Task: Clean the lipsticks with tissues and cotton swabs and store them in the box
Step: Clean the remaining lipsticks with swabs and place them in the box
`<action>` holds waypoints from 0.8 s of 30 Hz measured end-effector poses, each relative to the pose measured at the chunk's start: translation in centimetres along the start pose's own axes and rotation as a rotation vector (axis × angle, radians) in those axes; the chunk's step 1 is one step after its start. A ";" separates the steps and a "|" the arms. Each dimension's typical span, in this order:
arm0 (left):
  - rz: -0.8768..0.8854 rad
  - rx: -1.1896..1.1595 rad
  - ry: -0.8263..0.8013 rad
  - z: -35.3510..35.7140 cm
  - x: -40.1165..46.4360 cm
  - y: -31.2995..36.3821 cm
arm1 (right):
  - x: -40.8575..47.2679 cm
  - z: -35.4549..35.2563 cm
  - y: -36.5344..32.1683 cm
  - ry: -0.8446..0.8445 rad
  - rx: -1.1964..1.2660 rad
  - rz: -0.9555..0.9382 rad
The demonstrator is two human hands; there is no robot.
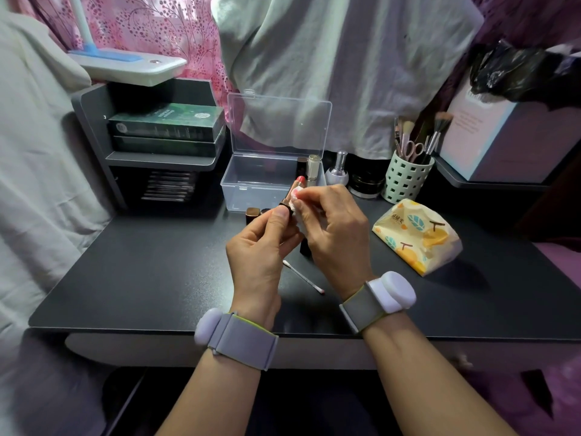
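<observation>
Lipstick gripped in left hand; right hand presses tissue against it.

Desk top: matte black. Lipstick: coral-red bullet. Tissue on it: white. Box: clear, colourless. Tissue pack: cream, printed with teal leaves and orange fruit. Brush holder: pale green, square cut-outs. Curtain: pink, dotted branch pattern.

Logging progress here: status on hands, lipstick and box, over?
Left hand holds open lipstick; right hand presses tissue on it. Clear box open behind. Used cotton swab on desk, nothing blocking.
</observation>
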State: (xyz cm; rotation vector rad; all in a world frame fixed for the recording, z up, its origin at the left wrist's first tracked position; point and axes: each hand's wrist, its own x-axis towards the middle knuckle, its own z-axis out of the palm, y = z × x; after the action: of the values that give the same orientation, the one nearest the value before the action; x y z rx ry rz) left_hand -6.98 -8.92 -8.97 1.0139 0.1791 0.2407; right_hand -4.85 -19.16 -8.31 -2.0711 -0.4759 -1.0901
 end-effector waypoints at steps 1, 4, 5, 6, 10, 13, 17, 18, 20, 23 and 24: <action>-0.023 -0.026 -0.009 0.1 -0.1 0.2 | -0.1 0.0 0.0 0.012 0.018 0.023; -0.060 -0.060 -0.040 0.5 -0.4 0.9 | -0.3 -0.1 0.1 0.046 0.052 0.114; -0.070 -0.063 -0.051 0.6 -0.5 1.1 | -0.3 -0.1 0.2 0.055 0.061 0.142; -0.084 -0.070 -0.058 0.7 -0.6 1.3 | -0.3 -0.1 0.1 0.060 0.068 0.164; -0.138 -0.111 -0.080 1.2 -0.8 1.7 | -0.1 -0.4 -0.2 0.085 0.106 0.221; -0.158 -0.124 -0.102 1.4 -0.7 2.0 | 0.2 -0.5 -0.7 0.097 0.173 0.262; -0.186 -0.143 -0.119 1.5 -0.6 2.3 | 0.3 -0.6 -1.4 0.070 0.215 0.245; -0.190 -0.146 -0.118 1.4 -0.5 2.3 | 0.2 -0.5 -1.5 0.059 0.218 0.234; -0.197 -0.144 -0.123 1.2 -0.4 2.3 | 0.2 -0.4 -1.6 0.048 0.225 0.220; -0.223 -0.145 -0.129 1.0 -0.5 2.2 | 0.7 -0.3 -1.5 0.080 0.257 0.256; -0.232 -0.147 -0.130 1.0 -0.6 2.1 | 0.9 -0.3 -1.5 0.098 0.277 0.272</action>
State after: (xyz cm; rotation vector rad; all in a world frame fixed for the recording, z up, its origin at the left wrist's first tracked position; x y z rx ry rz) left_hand -7.53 -8.83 -6.62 0.8511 0.1567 -0.0232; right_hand -5.39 -18.41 -6.85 -1.7709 -0.2695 -0.9043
